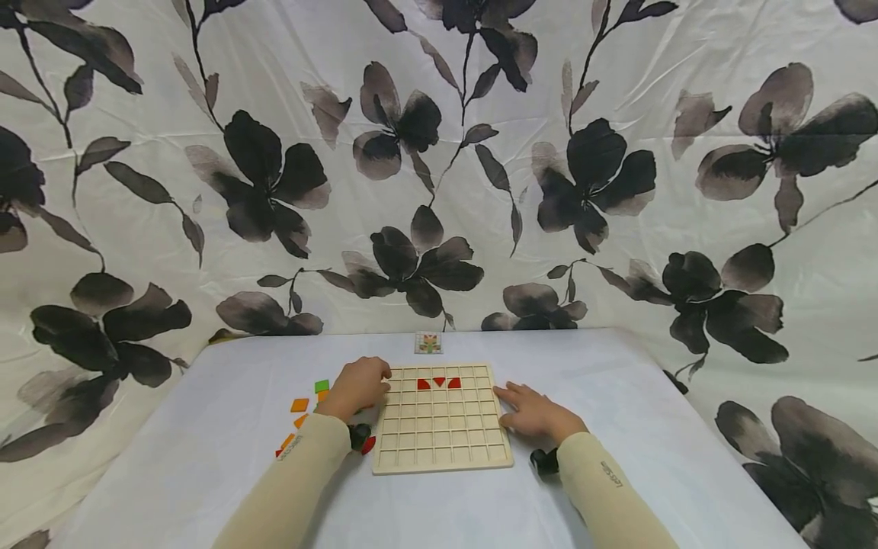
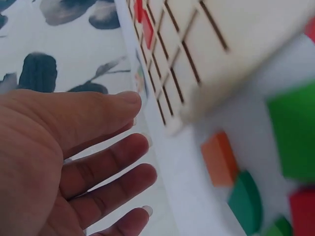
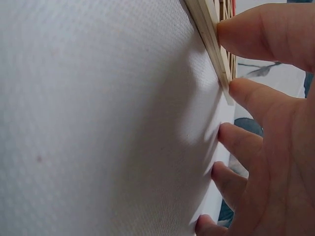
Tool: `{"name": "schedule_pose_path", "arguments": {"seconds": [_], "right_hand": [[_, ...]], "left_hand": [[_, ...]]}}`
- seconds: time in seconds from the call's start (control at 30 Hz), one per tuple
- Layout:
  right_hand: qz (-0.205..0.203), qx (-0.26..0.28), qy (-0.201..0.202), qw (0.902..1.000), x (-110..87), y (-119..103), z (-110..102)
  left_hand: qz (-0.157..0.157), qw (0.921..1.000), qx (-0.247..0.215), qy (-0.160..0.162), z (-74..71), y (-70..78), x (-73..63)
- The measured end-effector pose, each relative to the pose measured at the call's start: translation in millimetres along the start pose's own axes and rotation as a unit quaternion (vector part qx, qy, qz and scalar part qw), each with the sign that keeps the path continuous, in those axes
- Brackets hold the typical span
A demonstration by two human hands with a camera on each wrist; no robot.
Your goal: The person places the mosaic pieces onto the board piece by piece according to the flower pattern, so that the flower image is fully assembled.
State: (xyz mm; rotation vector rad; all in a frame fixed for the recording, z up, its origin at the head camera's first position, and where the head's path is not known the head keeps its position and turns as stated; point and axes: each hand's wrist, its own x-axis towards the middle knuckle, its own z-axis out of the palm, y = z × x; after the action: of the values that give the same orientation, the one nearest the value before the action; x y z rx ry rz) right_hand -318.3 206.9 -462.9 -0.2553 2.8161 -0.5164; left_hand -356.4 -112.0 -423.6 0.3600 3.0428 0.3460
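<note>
A pale wooden grid board (image 1: 442, 436) lies flat on the table, with several rows of square cells. Three red pieces (image 1: 454, 383) sit side by side in an upper row. At the board's upper left edge is my left hand (image 1: 357, 387); in the left wrist view its thumb (image 2: 101, 115) lies over the index finger and the other fingers are loosely bent. I see nothing held there. My right hand (image 1: 538, 412) rests by the right edge, fingers spread. Its thumb and index finger (image 3: 258, 98) touch the board's rim in the right wrist view.
Left of the board lie loose pieces, among them a green square (image 1: 322, 386), an orange square (image 1: 299, 405) and a red piece (image 1: 369, 444). My left forearm covers some. A small patterned card (image 1: 428, 343) lies behind the board, near the floral cloth (image 1: 411, 305).
</note>
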Motion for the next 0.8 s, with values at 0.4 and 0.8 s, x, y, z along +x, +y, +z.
{"name": "schedule_pose_path", "arguments": {"seconds": [0.4, 0.8], "right_hand": [[0.003, 0.002, 0.001, 1.0, 1.2, 2, 1], [0.003, 0.0, 0.001, 1.0, 2.4, 2, 3]], "left_hand": [[-0.017, 0.9995, -0.022, -0.014, 8.6, -26.5, -16.1], [-0.045, 0.9974, -0.04, -0.039, 18.5, -39.4, -15.7]]}}
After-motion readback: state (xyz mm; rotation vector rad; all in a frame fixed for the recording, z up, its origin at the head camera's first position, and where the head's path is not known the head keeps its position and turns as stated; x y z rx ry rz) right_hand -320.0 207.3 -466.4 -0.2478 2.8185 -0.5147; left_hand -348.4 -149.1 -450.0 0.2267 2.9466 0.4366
